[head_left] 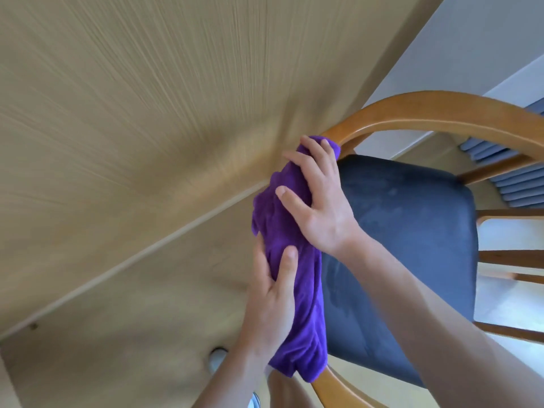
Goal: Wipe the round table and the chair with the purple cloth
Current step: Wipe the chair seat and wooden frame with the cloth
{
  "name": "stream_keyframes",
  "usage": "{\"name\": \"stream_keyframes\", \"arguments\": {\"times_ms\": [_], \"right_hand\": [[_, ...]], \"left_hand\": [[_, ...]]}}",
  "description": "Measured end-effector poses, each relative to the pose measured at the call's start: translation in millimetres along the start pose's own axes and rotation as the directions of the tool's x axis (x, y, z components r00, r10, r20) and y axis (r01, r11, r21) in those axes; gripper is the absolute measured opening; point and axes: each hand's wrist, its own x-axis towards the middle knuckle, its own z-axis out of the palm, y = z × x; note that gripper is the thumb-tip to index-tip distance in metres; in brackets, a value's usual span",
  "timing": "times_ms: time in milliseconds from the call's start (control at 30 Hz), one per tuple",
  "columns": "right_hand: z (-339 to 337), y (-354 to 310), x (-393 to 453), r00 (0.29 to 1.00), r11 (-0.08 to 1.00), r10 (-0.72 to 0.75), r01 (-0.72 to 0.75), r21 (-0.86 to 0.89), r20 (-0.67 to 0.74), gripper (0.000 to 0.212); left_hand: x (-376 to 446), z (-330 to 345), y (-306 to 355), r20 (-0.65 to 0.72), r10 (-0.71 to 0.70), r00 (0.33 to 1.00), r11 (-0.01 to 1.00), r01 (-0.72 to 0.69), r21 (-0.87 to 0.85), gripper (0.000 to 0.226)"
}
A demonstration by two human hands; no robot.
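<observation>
Both hands (pixel 318 198) (pixel 272 293) around purple cloth (pixel 297 290) draped over chair (pixel 441 110) rail

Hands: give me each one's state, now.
Left hand: grips the purple cloth.
Right hand: wrapped over the cloth on the chair rail.

Your cloth (pixel 290 269) lies wrapped along the chair's (pixel 441 113) left arm rail, running from near to far. Your left hand (pixel 272 295) holds the cloth's near part; your right hand (pixel 316 198) holds its far part, just beyond. The seat (pixel 412 245) lies right of the cloth. The floor (pixel 117 142) spreads to the left.
</observation>
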Motion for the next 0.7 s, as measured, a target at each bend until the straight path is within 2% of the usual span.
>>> {"name": "stream_keyframes", "arguments": {"times_ms": [167,267,433,567,700], "right_hand": [[-3,0,-1,0.999,1.0,-0.026,0.026,-0.013,0.019,0.042],[-10,8,21,0.999,0.996,-0.032,0.034,-0.078,0.025,0.043],[-28,40,73,0.998,0.994,0.063,-0.062,-0.087,0.006,0.051],[-38,64,95,0.999,0.976,0.045,-0.045,-0.214,-0.008,0.052],[-49,76,111,1.0,0.923,-0.016,0.022,-0.383,0.019,0.051]], "left_hand": [[8,-7,19,0.058,0.022,0.998,0.994,-0.028,0.106,0.046],[43,-7,44,0.115,0.021,0.993,0.974,-0.047,0.222,0.056],[109,12,86,0.249,-0.066,0.966,0.918,-0.039,0.396,0.06],[139,26,102,0.252,-0.179,0.951,0.882,0.042,0.469,0.057],[158,41,111,0.254,-0.221,0.942,0.865,0.069,0.497,0.048]]}}
